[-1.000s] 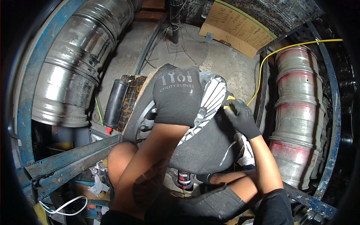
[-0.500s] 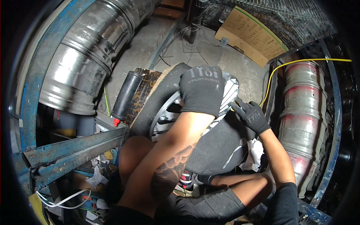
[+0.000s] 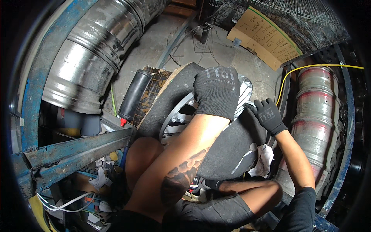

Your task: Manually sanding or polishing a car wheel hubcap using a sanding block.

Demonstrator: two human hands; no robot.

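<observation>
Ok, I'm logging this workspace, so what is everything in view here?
wheel rim: one, silver, centre, between the knees
dark cover: one, draped over the rim
black cylinder: one, red tip, left of the rim
metal drums: several stacked, silver, upper left
metal drums at right: several stacked, silver with red marks
cardboard sheet: one, brown, top right
yellow cable: one, upper right
white rag: one, by the right forearm
blue steel frame: left
left hand: black glove, flat on the rim
right hand: black glove, on the cover's edge
</observation>
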